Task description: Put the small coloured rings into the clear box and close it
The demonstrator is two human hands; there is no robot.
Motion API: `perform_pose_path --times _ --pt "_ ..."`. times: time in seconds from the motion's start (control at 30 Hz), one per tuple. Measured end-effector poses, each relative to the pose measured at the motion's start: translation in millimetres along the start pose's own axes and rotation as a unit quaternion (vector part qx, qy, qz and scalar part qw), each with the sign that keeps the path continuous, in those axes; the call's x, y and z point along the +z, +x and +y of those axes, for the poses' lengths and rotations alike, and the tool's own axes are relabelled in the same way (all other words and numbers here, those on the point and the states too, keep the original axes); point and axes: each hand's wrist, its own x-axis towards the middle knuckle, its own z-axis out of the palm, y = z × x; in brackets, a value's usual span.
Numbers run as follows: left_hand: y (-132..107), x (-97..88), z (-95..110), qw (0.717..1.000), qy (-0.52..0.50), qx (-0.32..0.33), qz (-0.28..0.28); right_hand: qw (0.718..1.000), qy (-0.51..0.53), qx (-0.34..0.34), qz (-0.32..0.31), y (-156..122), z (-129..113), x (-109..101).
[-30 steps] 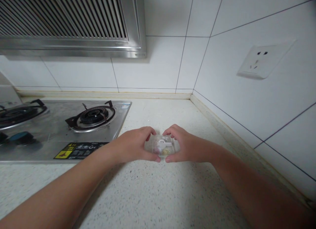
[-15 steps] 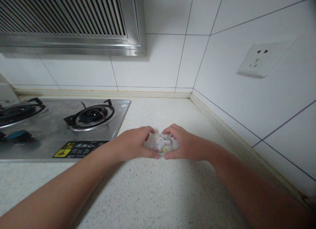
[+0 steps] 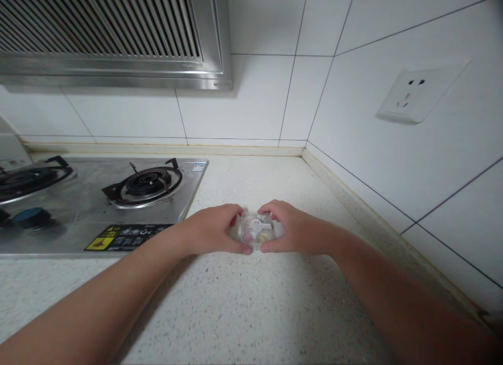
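A small clear plastic container (image 3: 256, 231) with a white knob on its lid and coloured contents sits on the speckled countertop (image 3: 251, 307). My left hand (image 3: 210, 229) cups its left side, thumb in front and fingers curled behind. My right hand (image 3: 293, 228) grips its right side the same way. The thumbs almost meet in front of the container, and the hands hide most of its sides.
A steel gas hob (image 3: 98, 202) with two burners lies to the left, a range hood (image 3: 113, 37) above it. White tiled walls meet in a corner behind; a wall socket (image 3: 414, 95) is on the right wall.
Both hands have closed in slightly around the container, hiding more of it. The view has shifted a little.
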Motion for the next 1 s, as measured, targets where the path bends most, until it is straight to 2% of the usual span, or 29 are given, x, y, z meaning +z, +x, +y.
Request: perform_pose_path --times 0.17,0.3,0.47,0.57,0.67,0.8,0.9,1.0 --pt "3 -3.1 1 1.0 -0.023 -0.013 -0.018 0.997 0.051 0.053 -0.016 2 1 -5" --pt "3 -4.5 3 0.995 -0.096 -0.028 -0.03 0.988 0.13 0.076 -0.017 4 5 -7" --pt "5 2.4 5 0.975 -0.215 -0.059 0.014 0.961 0.261 0.09 -0.003 7 10 -7" --pt "7 7.4 7 0.942 -0.33 -0.051 0.029 0.953 0.291 0.088 0.007 8 10 -7" --pt "7 8.5 13 0.891 -0.449 -0.058 0.031 0.951 0.298 0.083 0.018 7 8 -6" --pt "6 6.6 24 0.838 -0.538 -0.084 0.036 0.951 0.3 0.062 0.041 6 6 -7" --pt "7 7.8 25 0.822 -0.563 -0.079 0.05 0.956 0.284 0.045 0.052 6 7 -8" --pt "10 12.1 19 0.825 -0.558 -0.067 0.057 0.964 0.256 0.032 0.057 5 7 -8"
